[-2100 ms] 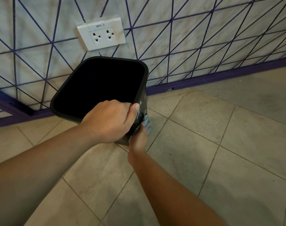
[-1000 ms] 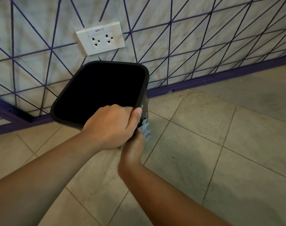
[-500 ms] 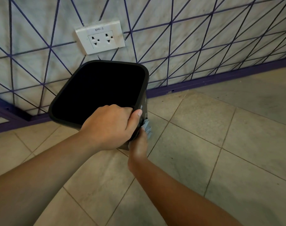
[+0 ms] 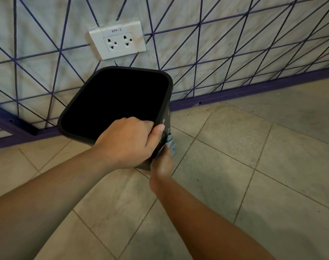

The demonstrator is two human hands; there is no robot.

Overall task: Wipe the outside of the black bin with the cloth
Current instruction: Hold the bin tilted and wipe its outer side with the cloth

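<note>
Your left hand (image 4: 128, 141) gripped the near rim of the black bin (image 4: 160, 117), fingers (image 4: 141, 121) curled inside and thumb on the outer wall. The bin sat tilted in the centre of the frame, above the tiled floor (image 4: 235, 166), below the white socket (image 4: 118, 40) on the patterned wall (image 4: 235, 34). Your right hand (image 4: 162, 164), just below the left, pressed the grey cloth (image 4: 171, 143) against the bin's right outer side; how its fingers lay I could not tell.
</note>
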